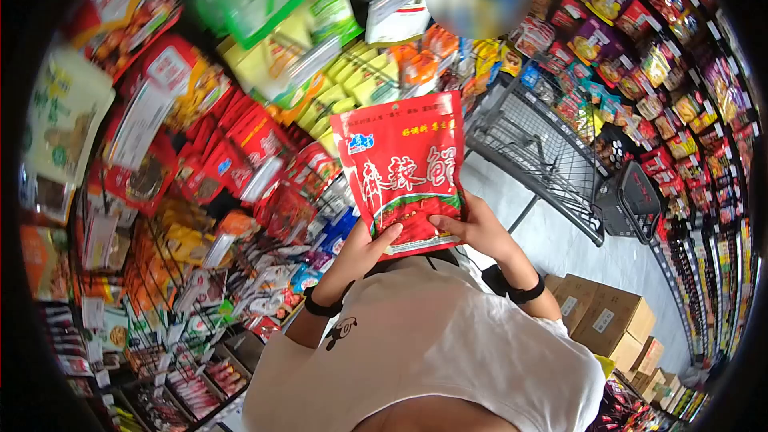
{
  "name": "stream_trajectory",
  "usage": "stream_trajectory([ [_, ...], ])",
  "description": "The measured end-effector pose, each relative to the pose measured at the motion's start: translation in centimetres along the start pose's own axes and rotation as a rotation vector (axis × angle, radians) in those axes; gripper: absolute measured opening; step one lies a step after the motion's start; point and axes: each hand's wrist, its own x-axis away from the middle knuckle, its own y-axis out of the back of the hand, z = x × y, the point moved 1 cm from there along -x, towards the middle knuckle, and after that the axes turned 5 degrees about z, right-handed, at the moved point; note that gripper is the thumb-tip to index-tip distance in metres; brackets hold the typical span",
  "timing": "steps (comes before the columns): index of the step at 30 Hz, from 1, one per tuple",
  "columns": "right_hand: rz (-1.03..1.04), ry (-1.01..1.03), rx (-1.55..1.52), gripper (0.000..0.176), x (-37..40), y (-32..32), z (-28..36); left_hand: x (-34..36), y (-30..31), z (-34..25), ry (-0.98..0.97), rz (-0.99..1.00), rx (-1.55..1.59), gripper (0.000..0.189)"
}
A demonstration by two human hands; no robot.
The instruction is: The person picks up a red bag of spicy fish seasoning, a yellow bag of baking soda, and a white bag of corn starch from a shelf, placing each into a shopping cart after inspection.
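A red packet point(404, 164) with large white characters and a blue logo is held upright in front of my chest, its printed face towards me. My left hand point(364, 250) grips its lower left corner, with the thumb on the front. At the lower right edge my right hand point(480, 230) closes on the same packet, thumb also across the front. The other fingers of both hands are mostly hidden behind it. More red packets point(252, 132) hang on the rack to the left of it.
Racks of yellow packets point(352, 80) and other goods line the left. A dark metal cart point(544, 144) stands ahead on the right, beside a black basket point(630, 204). Cardboard boxes point(608, 316) are stacked at the lower right. Shelves of snacks point(672, 80) run along the far right.
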Motion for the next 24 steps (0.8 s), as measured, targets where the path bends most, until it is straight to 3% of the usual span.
stream_trajectory([
  [5, -0.220, 0.120, 0.033, 0.040, 2.3, 8.3, 4.8, -10.3, -5.1, -3.6, -0.120, 0.143, 0.020, 0.034],
  [10, -0.375, 0.213, 0.088, 0.033, 3.6, 19.2, 11.4, -22.0, -11.4, -11.3, -0.179, 0.207, -0.068, 0.033],
  [15, -0.613, 0.563, -0.092, 0.036, 4.1, 28.8, 17.1, -33.7, -17.6, -19.9, -0.181, 0.403, -0.193, 0.032],
  [16, -0.639, 0.626, -0.098, 0.035, 3.8, 31.1, 17.5, -36.3, -19.5, -20.3, -0.321, 0.384, -0.111, 0.029],
  [17, -0.665, 0.684, -0.106, 0.035, 3.4, 33.5, 18.0, -38.9, -20.7, -20.6, -0.180, 0.428, -0.080, 0.028],
  [19, -0.750, 0.788, -0.142, 0.032, 1.9, 38.5, 18.0, -44.7, -23.5, -20.0, -0.282, 0.574, 0.042, 0.032],
  [24, -0.753, 0.661, -0.289, 0.031, -2.6, 51.9, 10.9, -58.7, -28.6, -9.9, -0.076, 0.693, 0.125, 0.034],
])
